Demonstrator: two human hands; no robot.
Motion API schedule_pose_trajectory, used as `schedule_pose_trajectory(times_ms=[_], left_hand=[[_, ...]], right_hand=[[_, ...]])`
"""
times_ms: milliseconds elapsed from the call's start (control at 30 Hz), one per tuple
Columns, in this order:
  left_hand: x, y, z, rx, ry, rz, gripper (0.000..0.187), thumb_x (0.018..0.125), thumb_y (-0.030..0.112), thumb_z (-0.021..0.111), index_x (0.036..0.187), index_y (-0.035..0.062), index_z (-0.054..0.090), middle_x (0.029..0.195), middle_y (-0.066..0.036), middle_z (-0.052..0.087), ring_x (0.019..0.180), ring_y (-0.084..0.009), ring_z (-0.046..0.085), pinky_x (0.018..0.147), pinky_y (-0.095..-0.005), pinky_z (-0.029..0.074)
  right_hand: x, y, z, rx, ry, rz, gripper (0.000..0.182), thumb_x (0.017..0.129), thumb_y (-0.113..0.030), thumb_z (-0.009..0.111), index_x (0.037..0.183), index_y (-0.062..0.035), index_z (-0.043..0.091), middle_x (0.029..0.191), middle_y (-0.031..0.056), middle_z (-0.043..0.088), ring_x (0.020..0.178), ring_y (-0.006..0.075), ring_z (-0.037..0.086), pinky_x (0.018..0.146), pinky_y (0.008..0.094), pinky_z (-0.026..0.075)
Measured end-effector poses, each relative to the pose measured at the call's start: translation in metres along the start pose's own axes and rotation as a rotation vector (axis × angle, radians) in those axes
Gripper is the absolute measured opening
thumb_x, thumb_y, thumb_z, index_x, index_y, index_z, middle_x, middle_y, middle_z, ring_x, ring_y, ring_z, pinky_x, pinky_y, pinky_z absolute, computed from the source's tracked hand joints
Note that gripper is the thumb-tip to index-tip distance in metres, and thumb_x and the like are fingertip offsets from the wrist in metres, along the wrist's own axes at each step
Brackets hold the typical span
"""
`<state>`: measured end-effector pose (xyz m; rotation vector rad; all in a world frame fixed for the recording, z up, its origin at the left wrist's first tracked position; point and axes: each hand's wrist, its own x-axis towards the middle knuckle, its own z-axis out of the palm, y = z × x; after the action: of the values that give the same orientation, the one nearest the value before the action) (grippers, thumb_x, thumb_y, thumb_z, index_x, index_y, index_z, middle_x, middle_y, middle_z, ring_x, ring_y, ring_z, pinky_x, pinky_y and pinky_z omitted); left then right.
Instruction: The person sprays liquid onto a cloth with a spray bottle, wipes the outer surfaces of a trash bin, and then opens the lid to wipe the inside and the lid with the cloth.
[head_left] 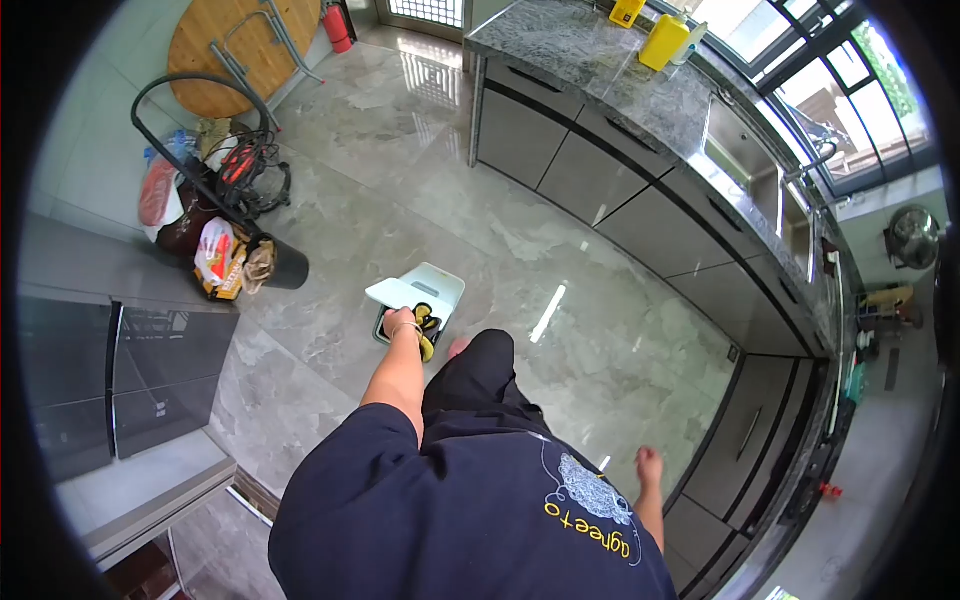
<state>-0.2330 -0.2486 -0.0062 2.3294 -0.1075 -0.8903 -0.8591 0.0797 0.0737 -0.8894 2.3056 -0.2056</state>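
Note:
My left hand (399,321) reaches down in front of me, its fingers closed on the near side of a white plastic container (440,284) with a pale panel tilted up. The container is low, close to the floor, and a dark part shows under the hand. Its inside is mostly hidden. Right beside it is a black-and-yellow slipper (428,333) on my foot. My right hand (649,464) hangs out at my right side, loosely curled, with nothing visible in it.
A dark bin (288,264), bags and a black hose (160,84) stand at the left wall. A folded round wooden table (215,50) leans behind them, near a fire extinguisher (337,28). The counter (590,60) with a sink (745,150) runs along the right.

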Motion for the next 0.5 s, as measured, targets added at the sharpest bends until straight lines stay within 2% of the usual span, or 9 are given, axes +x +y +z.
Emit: schedule_pose_trajectory(times_ms=[33, 133, 233, 267, 333, 367, 400, 467, 500], left_hand=[[-0.021, 0.022, 0.017, -0.057, -0.012, -0.044, 0.026, 0.075, 0.011, 0.056, 0.095, -0.0027, 0.063, 0.099, -0.021, 0.066, 0.095, -0.0361, 0.063, 0.085, -0.0397, 0.047], [-0.034, 0.057, 0.090, -0.079, 0.019, -0.102, 0.026, 0.075, 0.011, 0.056, 0.096, -0.0029, 0.063, 0.100, -0.020, 0.066, 0.092, -0.0356, 0.064, 0.083, -0.0402, 0.049], [-0.026, 0.077, 0.154, 0.151, 0.012, -0.030, 0.030, 0.073, 0.012, 0.059, 0.098, -0.0043, 0.064, 0.097, -0.023, 0.066, 0.090, -0.0353, 0.064, 0.081, -0.0416, 0.047], [-0.019, 0.080, 0.182, 0.061, 0.052, -0.066, 0.033, 0.073, 0.013, 0.059, 0.100, -0.0059, 0.063, 0.100, -0.024, 0.065, 0.093, -0.0358, 0.063, 0.082, -0.0425, 0.047], [-0.011, 0.084, 0.228, -0.191, -0.040, -0.193, 0.033, 0.074, 0.012, 0.058, 0.099, -0.0100, 0.061, 0.100, -0.023, 0.065, 0.085, -0.0341, 0.065, 0.076, -0.0436, 0.050], [-0.002, 0.078, 0.246, -0.097, -0.078, -0.243, 0.031, 0.075, 0.008, 0.056, 0.100, -0.0094, 0.060, 0.100, -0.022, 0.064, 0.081, -0.0329, 0.065, 0.074, -0.0436, 0.051], [-0.015, 0.090, 0.259, -0.345, -0.055, -0.185, 0.030, 0.076, 0.008, 0.055, 0.100, -0.0094, 0.061, 0.099, -0.021, 0.065, 0.082, -0.0325, 0.065, 0.074, -0.0435, 0.050], [-0.016, 0.115, 0.286, -0.052, -0.064, -0.239, 0.028, 0.079, 0.005, 0.053, 0.102, -0.0069, 0.063, 0.100, -0.019, 0.067, 0.088, -0.0303, 0.066, 0.077, -0.0395, 0.051], [-0.041, 0.150, 0.293, -0.157, -0.048, -0.305, 0.028, 0.078, 0.005, 0.053, 0.101, -0.0072, 0.063, 0.100, -0.021, 0.067, 0.089, -0.0309, 0.066, 0.077, -0.0395, 0.051]], right_hand=[[0.043, -0.033, -0.038, -0.003, 0.023, -0.037, 0.027, 0.090, -0.017, 0.053, 0.109, 0.0010, 0.061, 0.087, 0.0088, 0.066, 0.073, 0.0154, 0.062, 0.071, 0.0279, 0.049], [0.134, -0.170, -0.127, 0.043, 0.112, -0.240, 0.025, 0.090, -0.015, 0.055, 0.108, 0.0016, 0.061, 0.092, 0.0097, 0.066, 0.078, 0.0145, 0.062, 0.073, 0.0280, 0.049], [0.203, -0.256, -0.151, 0.121, 0.095, -0.353, 0.024, 0.090, -0.013, 0.056, 0.108, 0.0018, 0.061, 0.096, 0.0088, 0.066, 0.082, 0.0141, 0.061, 0.076, 0.0276, 0.049], [0.222, -0.276, -0.151, 0.160, 0.093, -0.364, 0.023, 0.090, -0.012, 0.056, 0.108, 0.0017, 0.061, 0.097, 0.0084, 0.066, 0.084, 0.0140, 0.061, 0.077, 0.0274, 0.049], [0.236, -0.303, -0.145, 0.053, 0.015, -0.352, 0.022, 0.089, -0.014, 0.057, 0.107, -0.0018, 0.063, 0.094, 0.0086, 0.067, 0.084, 0.0159, 0.062, 0.078, 0.0292, 0.049], [0.241, -0.315, -0.140, -0.063, -0.034, -0.358, 0.022, 0.089, -0.015, 0.057, 0.106, -0.0032, 0.064, 0.094, 0.0092, 0.068, 0.084, 0.0171, 0.063, 0.078, 0.0304, 0.050], [0.238, -0.334, -0.135, -0.144, -0.126, -0.356, 0.023, 0.088, -0.019, 0.058, 0.105, -0.0055, 0.065, 0.094, 0.0110, 0.068, 0.085, 0.0201, 0.065, 0.078, 0.0323, 0.051], [0.237, -0.385, -0.144, -0.296, -0.402, -0.374, 0.025, 0.087, -0.022, 0.060, 0.107, -0.0070, 0.064, 0.096, 0.0121, 0.069, 0.088, 0.0234, 0.066, 0.078, 0.0335, 0.052], [0.243, -0.398, -0.149, -0.279, -0.431, -0.379, 0.026, 0.087, -0.022, 0.059, 0.107, -0.0079, 0.064, 0.096, 0.0129, 0.068, 0.090, 0.0265, 0.066, 0.079, 0.0351, 0.051]])
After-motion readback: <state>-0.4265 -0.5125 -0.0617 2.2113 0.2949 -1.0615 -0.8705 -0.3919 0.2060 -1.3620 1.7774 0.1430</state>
